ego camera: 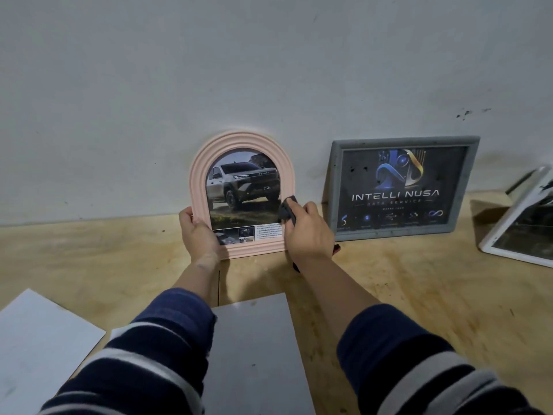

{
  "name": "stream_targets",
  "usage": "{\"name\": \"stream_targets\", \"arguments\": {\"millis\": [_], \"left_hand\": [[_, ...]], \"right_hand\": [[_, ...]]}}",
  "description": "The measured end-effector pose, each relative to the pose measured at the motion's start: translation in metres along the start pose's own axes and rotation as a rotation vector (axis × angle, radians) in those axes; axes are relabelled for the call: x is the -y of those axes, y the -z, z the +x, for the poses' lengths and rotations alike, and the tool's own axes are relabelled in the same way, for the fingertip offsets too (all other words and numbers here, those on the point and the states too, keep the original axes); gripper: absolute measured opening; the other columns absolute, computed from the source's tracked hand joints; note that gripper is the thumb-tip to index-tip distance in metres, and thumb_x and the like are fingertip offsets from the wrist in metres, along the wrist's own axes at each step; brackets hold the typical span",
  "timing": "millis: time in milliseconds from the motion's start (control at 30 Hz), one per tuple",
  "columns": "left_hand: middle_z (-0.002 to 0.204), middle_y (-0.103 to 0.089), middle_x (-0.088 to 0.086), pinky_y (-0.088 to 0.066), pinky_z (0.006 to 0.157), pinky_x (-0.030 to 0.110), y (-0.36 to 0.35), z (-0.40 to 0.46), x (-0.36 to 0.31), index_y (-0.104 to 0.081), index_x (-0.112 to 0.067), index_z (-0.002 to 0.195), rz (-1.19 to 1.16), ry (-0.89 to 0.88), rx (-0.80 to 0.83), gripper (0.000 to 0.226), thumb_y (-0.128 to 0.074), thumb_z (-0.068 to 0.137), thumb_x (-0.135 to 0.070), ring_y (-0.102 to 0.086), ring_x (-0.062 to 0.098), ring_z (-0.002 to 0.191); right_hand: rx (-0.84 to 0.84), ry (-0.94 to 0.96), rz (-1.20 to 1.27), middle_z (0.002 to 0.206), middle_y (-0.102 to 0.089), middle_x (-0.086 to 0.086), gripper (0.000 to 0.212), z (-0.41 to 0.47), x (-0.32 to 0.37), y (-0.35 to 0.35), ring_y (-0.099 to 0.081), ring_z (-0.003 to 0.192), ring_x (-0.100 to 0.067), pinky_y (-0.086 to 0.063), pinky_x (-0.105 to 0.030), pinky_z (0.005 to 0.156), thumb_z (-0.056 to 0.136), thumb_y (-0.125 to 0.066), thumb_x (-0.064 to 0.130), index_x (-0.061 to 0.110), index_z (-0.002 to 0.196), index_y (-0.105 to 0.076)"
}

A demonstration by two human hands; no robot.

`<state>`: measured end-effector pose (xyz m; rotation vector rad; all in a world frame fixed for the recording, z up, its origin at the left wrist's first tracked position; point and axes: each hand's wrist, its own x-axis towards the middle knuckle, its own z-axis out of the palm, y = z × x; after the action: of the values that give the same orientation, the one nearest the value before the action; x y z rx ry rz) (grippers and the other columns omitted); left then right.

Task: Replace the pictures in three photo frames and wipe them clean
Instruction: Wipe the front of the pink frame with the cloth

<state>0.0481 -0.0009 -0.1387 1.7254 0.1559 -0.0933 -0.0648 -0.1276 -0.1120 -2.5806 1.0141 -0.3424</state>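
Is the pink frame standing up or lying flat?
Standing up. The pink frame is upright on the table, arch on top; the left hand grips its edge.

The arched frame (239, 142) is soft pink with ridges, and its picture (244, 190) shows a silver-grey truck. At 3 o'clock from it, the square frame (401, 141) is grey around a black and blue poster (398, 187). The cloth (286, 211) is black. The sleeves (167, 333) have navy and white stripes. The table (419, 280) is light brown wood.
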Motion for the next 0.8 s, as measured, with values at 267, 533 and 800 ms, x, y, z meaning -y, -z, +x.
{"name": "stream_targets", "arguments": {"millis": [267,533,800], "left_hand": [[0.109,-0.052,0.01,-0.041,0.061,0.024,0.007,0.0,-0.004,-0.037,-0.015,0.132,0.029,0.064,0.097,0.032,-0.022,0.104,-0.014,-0.05,0.019,0.08],[0.114,-0.059,0.013,-0.051,0.075,0.037,0.019,0.003,-0.014,-0.046,-0.019,0.13,0.101,0.134,0.143,0.037,-0.031,0.098,-0.01,-0.056,0.025,0.087],[0.132,-0.054,0.007,-0.042,0.085,0.03,0.026,0.001,-0.021,-0.045,-0.016,0.138,0.258,0.07,0.131,0.04,-0.035,0.1,-0.011,-0.052,0.028,0.114]], "right_hand": [[0.235,0.039,-0.116,0.113,-0.054,-0.004,0.031,-0.019,-0.005,0.0,-0.059,0.093,-0.024,-0.049,-0.028,0.07,0.094,-0.044,0.028,0.027,0.12,-0.06],[0.39,0.52,-0.064,0.121,-0.045,-0.005,0.049,-0.051,0.03,-0.025,-0.041,0.112,-0.023,-0.032,-0.037,0.092,0.085,-0.051,0.021,0.027,0.133,-0.053],[0.493,0.578,-0.172,0.122,-0.052,-0.003,0.049,-0.056,0.027,-0.044,-0.047,0.116,-0.025,-0.024,-0.038,0.102,0.09,-0.047,0.019,0.027,0.138,-0.043]]}}
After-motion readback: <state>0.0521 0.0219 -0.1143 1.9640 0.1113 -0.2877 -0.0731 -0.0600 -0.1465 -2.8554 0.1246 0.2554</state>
